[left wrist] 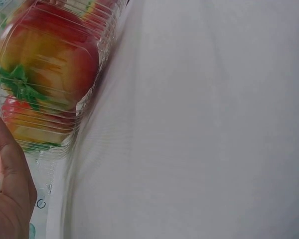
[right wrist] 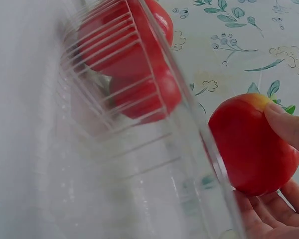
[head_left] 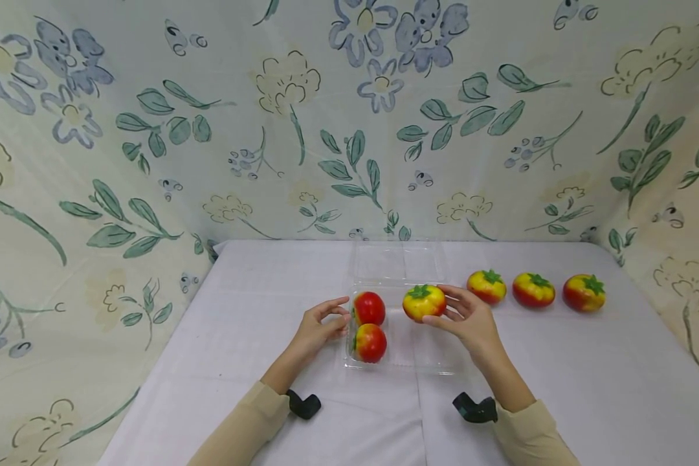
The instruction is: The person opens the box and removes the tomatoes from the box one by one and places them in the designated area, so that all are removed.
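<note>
Tan sleeves (head_left: 241, 424) come nearest cam, w/ R hand (head_left: 474, 323) grasping one red-yellow fruit (head_left: 424, 302), leaf-side up, over clear box (head_left: 433, 353), just R of two fruits (head_left: 371, 343) inside, L hand (head_left: 319, 327) farther off, fingers loose at box's L side, contact unclear.
</note>
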`<move>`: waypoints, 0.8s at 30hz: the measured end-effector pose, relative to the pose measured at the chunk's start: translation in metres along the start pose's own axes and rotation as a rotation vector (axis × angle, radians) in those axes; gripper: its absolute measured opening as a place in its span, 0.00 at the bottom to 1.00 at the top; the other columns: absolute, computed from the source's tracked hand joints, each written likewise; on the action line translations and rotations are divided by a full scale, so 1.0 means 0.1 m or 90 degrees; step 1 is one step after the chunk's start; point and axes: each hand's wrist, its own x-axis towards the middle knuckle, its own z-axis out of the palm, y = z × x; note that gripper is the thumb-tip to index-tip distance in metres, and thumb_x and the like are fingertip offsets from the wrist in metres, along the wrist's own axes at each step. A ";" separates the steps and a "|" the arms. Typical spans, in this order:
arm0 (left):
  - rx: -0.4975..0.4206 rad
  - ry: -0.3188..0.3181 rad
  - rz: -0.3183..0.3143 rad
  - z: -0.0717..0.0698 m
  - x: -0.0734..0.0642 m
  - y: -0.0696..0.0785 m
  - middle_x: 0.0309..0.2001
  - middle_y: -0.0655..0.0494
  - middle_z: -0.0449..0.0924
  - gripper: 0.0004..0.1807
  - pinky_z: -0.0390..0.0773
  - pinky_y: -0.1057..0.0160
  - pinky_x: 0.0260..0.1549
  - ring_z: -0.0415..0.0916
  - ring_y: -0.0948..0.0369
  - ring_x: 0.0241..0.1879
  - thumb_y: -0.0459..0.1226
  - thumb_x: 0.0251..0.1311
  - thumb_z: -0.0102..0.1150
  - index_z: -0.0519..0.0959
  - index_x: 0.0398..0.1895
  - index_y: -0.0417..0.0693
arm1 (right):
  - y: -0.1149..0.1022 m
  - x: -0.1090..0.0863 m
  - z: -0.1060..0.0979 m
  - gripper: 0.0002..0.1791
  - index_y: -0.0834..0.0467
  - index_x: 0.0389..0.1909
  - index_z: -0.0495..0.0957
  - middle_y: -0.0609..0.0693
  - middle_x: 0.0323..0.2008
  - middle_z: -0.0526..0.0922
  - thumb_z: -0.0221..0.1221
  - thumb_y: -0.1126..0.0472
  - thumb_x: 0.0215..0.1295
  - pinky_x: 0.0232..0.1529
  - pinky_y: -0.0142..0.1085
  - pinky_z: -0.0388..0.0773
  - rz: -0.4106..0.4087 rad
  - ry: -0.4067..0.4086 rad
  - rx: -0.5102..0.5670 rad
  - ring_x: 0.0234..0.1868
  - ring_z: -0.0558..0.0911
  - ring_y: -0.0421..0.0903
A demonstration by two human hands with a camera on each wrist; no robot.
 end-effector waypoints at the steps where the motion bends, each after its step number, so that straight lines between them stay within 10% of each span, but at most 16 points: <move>1: -0.001 -0.001 0.001 0.00 0.00 0.00 0.46 0.47 0.77 0.25 0.84 0.66 0.39 0.81 0.61 0.30 0.34 0.65 0.64 0.75 0.66 0.44 | 0.00 0.00 -0.01 0.40 0.59 0.67 0.70 0.57 0.67 0.71 0.75 0.59 0.54 0.58 0.37 0.74 0.000 0.002 0.003 0.66 0.71 0.56; 24: -0.016 0.009 -0.005 0.00 0.00 -0.01 0.46 0.48 0.77 0.25 0.84 0.66 0.38 0.81 0.62 0.30 0.32 0.64 0.65 0.76 0.65 0.46 | 0.04 -0.09 -0.26 0.42 0.61 0.70 0.67 0.57 0.69 0.68 0.74 0.55 0.55 0.56 0.28 0.73 -0.001 0.023 0.018 0.67 0.70 0.55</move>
